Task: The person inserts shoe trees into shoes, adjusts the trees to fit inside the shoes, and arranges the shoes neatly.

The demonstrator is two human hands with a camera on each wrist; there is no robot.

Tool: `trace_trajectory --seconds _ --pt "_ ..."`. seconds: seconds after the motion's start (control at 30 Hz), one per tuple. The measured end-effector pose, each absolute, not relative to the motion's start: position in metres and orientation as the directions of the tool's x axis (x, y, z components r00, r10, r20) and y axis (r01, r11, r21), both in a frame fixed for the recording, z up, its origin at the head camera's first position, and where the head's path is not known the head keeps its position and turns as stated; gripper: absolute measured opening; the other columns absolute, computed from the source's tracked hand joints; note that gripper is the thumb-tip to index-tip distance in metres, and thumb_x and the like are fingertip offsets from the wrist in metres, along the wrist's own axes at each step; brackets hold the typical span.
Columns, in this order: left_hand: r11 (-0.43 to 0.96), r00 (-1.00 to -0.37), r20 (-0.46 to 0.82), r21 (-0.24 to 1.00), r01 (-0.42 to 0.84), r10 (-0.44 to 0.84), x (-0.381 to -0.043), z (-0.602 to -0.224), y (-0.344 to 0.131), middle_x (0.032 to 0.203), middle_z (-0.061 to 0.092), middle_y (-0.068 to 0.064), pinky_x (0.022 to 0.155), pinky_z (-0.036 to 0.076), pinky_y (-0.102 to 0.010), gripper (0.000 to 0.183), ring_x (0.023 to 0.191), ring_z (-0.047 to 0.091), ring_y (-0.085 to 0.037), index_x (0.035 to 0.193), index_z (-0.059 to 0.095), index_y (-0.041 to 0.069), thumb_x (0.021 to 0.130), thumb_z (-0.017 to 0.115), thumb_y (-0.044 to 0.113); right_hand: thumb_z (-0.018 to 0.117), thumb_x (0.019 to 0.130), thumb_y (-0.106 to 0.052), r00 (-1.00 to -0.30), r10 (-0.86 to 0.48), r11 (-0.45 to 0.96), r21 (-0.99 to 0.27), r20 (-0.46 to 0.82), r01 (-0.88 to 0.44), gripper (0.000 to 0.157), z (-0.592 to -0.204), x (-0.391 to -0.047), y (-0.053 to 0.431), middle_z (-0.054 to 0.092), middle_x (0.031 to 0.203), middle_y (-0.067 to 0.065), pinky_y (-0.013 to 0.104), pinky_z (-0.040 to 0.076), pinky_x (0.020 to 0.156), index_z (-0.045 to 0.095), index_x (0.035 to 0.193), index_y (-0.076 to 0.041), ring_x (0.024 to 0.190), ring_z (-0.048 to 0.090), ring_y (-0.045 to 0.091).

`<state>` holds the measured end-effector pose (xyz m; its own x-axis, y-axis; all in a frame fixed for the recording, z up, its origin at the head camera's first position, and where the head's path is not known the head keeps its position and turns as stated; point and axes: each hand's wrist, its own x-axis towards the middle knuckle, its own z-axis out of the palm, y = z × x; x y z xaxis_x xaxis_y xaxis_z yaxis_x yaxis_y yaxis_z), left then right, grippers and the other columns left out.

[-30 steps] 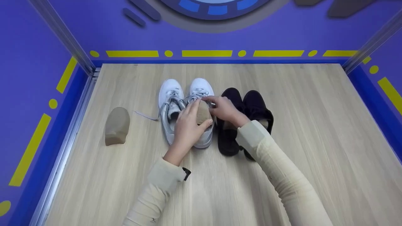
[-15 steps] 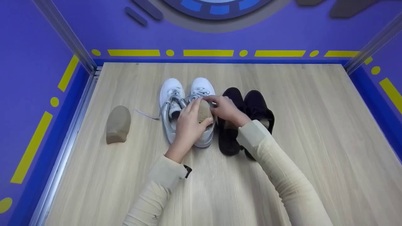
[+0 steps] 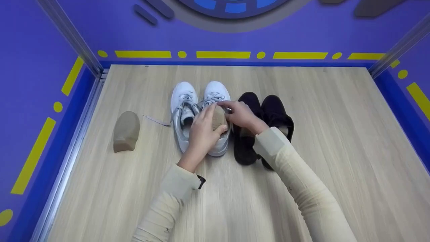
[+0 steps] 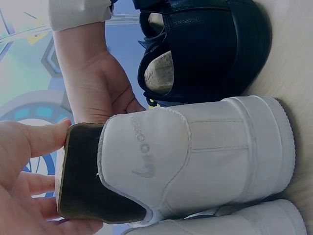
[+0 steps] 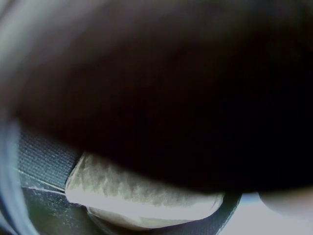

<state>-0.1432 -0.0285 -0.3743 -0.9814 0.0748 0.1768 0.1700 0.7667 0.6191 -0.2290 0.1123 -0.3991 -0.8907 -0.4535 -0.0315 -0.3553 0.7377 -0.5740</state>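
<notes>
My left hand point(image 3: 203, 134) grips a beige shoe insert point(image 3: 219, 117) at the opening of the right-hand white sneaker point(image 3: 215, 89). In the left wrist view, the insert's dark end point(image 4: 93, 171) stands up past the sneaker's heel point(image 4: 205, 152), with thumb and fingers around it. My right hand point(image 3: 242, 116) holds the sneaker's opening by the tongue and laces, fingers curled over its edge and partly hidden. The other white sneaker point(image 3: 183, 90) stands close at the left, laces loose. A second beige insert point(image 3: 126, 131) lies on the tabletop farther left.
A pair of black shoes point(image 3: 249, 101) stands right of the sneakers, with a pale insert point(image 4: 160, 73) showing in one. A loose lace end point(image 3: 156, 120) trails left on the wooden tabletop point(image 3: 336, 134). Blue panels point(image 3: 228, 40) wall in the back and sides.
Both hands keep nearly the same position on the insert and the sneaker. The head view has shifted slightly.
</notes>
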Motion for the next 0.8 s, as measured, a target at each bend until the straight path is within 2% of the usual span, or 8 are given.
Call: trace_trajectory --seconds 0.63,0.8 --pt "0.744 -0.981 0.18 0.644 0.177 0.078 -0.146 -0.384 -0.031 0.132 0.044 -0.01 0.102 0.031 -0.037 0.067 0.122 0.04 -0.027 0.131 0.04 0.011 0.073 0.07 0.026 0.056 0.076 -0.01 -0.89 -0.455 0.738 -0.574 -0.032 -0.356 0.045 -0.4 -0.23 0.113 0.06 0.115 0.008 0.04 0.044 0.083 0.056 0.12 -0.015 0.087 0.056 0.023" --pt "0.746 -0.98 0.19 0.642 0.176 0.068 -0.147 -0.385 -0.033 0.13 0.047 -0.009 0.1 0.033 -0.038 0.068 0.12 0.043 -0.026 0.13 0.042 0.011 0.072 0.07 0.031 0.057 0.077 -0.009 -0.893 -0.45 0.733 -0.585 -0.033 -0.348 0.043 -0.401 -0.229 0.112 0.06 0.115 0.009 0.038 0.045 0.078 0.056 0.12 -0.013 0.077 0.053 0.02"
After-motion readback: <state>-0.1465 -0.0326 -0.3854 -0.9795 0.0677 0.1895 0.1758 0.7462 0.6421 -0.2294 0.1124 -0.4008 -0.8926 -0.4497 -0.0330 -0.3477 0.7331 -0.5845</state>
